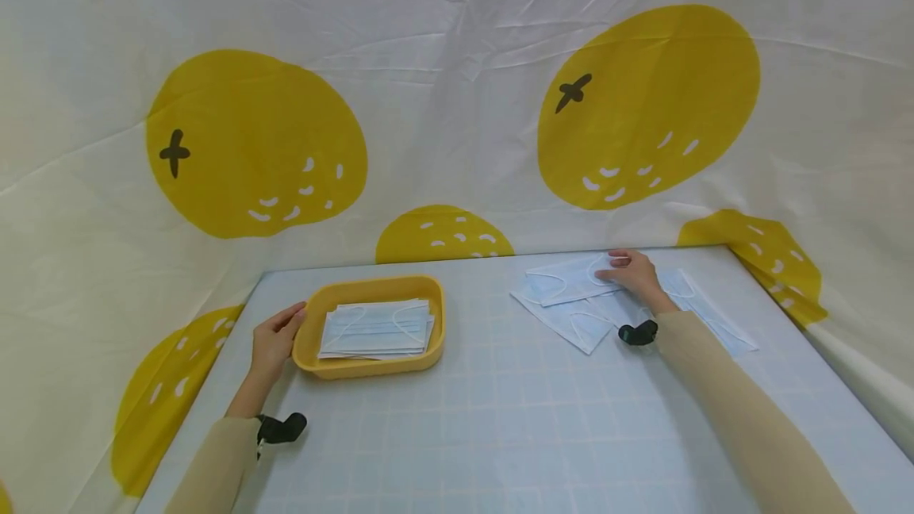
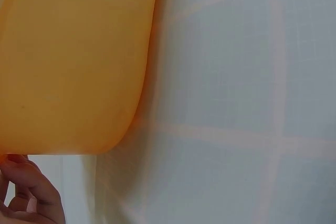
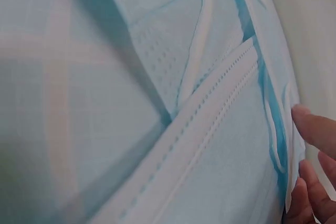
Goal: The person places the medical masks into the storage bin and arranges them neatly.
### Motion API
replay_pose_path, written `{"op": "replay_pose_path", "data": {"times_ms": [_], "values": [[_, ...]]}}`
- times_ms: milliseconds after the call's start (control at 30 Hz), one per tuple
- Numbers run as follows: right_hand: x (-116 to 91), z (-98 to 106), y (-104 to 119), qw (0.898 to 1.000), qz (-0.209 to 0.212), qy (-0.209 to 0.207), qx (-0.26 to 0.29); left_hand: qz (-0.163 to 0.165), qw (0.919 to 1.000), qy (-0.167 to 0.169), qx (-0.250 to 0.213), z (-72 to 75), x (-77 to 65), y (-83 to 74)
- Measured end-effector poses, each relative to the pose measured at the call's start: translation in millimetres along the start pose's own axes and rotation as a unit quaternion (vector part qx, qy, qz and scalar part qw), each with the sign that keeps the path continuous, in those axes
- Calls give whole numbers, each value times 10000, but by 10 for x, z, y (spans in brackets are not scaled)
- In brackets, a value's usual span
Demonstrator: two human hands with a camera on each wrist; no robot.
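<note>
Two arms in beige sleeves [image 1: 743,411] reach across one pale blue checked table [image 1: 500,435], a black device [image 1: 283,428] strapped at each wrist, two in all. At left, the person's left hand [image 1: 273,343] pinches the left rim of one yellow tray [image 1: 374,370], which rests on the table. Inside lies one stack of light blue face masks [image 1: 374,331], roughly squared up; the layers are too close to count, but two white ear loops show on the top one.

At right, the person's right hand [image 1: 638,278] pinches the far edge of one loose mask [image 1: 571,280] between thumb and fingers, near the table's back edge and well apart from the tray. At least two more masks lie about it: one slanted mask [image 1: 587,331] partly beneath the held one, and another mask [image 1: 703,312] on the far side of the right wrist; overlaps hide the exact number. Behind the table hangs one white cloth [image 1: 464,117] printed with at least six yellow fruits [image 1: 250,133], two of them bearing a dark cross.
</note>
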State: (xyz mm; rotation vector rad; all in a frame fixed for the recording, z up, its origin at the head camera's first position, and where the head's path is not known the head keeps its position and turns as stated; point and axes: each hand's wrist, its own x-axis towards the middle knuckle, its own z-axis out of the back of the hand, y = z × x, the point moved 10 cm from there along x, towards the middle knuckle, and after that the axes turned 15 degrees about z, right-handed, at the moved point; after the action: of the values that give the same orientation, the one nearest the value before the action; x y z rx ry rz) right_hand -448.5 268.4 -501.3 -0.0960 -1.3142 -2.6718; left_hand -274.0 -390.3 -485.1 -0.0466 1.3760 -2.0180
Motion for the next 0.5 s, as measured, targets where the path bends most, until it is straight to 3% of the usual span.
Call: {"op": "replay_pose_path", "data": {"times_ms": [500], "values": [[31,-27,1,9997,-8,189,-156,-1,10000,30,-71,-2,-3,4]]}}
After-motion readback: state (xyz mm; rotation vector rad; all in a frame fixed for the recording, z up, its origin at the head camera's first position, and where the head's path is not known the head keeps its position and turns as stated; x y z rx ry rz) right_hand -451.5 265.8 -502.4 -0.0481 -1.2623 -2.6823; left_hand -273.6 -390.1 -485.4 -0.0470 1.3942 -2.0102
